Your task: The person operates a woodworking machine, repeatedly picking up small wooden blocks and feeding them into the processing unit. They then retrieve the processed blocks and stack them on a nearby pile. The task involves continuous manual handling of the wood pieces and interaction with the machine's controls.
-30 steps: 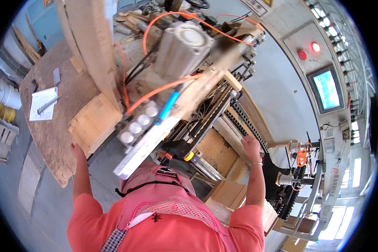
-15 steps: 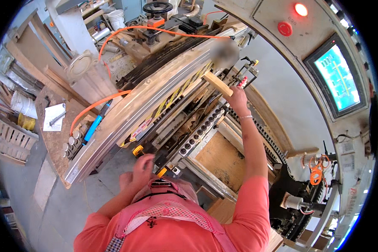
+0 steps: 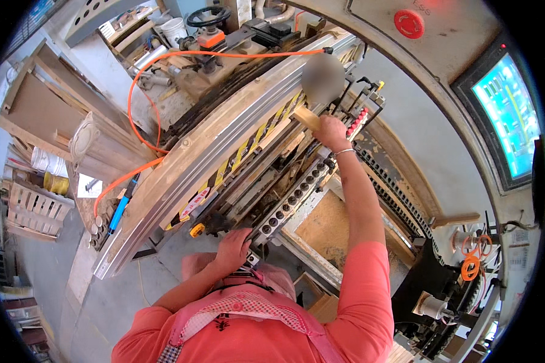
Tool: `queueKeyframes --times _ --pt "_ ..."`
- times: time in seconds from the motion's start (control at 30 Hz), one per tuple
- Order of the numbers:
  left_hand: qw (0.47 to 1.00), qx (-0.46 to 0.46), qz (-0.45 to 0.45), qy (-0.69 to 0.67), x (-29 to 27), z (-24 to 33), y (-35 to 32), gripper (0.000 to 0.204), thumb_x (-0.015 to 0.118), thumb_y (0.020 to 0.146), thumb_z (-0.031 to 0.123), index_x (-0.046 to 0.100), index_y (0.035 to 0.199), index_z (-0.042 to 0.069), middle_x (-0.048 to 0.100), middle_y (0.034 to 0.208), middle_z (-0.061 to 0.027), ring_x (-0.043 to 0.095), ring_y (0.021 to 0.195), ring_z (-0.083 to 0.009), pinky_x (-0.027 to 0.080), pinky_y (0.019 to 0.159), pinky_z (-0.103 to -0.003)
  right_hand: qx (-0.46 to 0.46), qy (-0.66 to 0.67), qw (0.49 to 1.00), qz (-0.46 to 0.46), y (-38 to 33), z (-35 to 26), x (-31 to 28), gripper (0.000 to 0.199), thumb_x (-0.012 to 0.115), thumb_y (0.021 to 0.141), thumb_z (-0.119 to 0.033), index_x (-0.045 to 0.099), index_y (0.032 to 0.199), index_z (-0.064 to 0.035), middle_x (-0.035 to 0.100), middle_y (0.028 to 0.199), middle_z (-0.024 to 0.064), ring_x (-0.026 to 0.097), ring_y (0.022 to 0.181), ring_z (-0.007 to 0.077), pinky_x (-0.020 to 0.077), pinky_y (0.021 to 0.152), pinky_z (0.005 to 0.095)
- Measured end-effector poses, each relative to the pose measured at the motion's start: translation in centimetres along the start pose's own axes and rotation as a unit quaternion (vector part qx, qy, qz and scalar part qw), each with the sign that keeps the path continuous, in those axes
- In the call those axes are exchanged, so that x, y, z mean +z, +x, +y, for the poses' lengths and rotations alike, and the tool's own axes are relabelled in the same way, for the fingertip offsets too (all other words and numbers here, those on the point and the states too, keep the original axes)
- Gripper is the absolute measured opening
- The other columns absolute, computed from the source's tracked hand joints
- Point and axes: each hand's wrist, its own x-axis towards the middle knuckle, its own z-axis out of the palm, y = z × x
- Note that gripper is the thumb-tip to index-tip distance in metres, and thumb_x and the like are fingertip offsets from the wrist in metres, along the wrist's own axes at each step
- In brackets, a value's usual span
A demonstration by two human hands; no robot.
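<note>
The wooden block [image 3: 307,117] sits just above the centre of the frame, its near end in the right hand [image 3: 332,132], and I judge it light, stiff and dry, unlikely to slip; the sensible hold is across its short end, where my fingers already wrap it, leaving the far end free over the machine. I count one block in hand.

Nearest to me, at the bottom of the frame, is my own coral shirt and a patterned strap. Just above it the left hand [image 3: 232,249] rests fingers-down on the near edge of the drilling machine [image 3: 297,193], beside a row of dark round sockets; its grip is not closed on anything I can make out, more a flat press than a hold. A small yellow knob [image 3: 197,230] lies just to its left.

Further up, the right arm stretches toward the middle, and that grip is closed on the block, close to a strip of red buttons [image 3: 356,121].

Beyond that runs one long pale guard rail [image 3: 181,181] with yellow-and-black hazard stripes, going from lower left to upper centre. One orange hose [image 3: 163,66] loops over it. At the top sit one black handwheel [image 3: 208,15] and one red stop button [image 3: 409,23]; one lit screen [image 3: 505,121] glows at the right edge.
</note>
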Motion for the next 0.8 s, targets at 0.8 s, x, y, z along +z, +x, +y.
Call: queueKeyframes --times 0.8 --pt "1.000 -0.003 -0.002 -0.020 -0.1 -0.2 0.1 0.029 0.053 0.085 0.011 0.049 0.113 0.003 0.058 0.101 -0.0185 0.054 0.090 -0.0394 0.044 0.078 -0.046 0.009 -0.019 0.999 -0.027 -0.2 -1.0 0.6 0.037 0.074 0.060 -0.031 0.067 0.080 -0.0009 0.066 0.083 0.0182 0.065 0.079 0.0329 0.0531 0.071 0.0401"
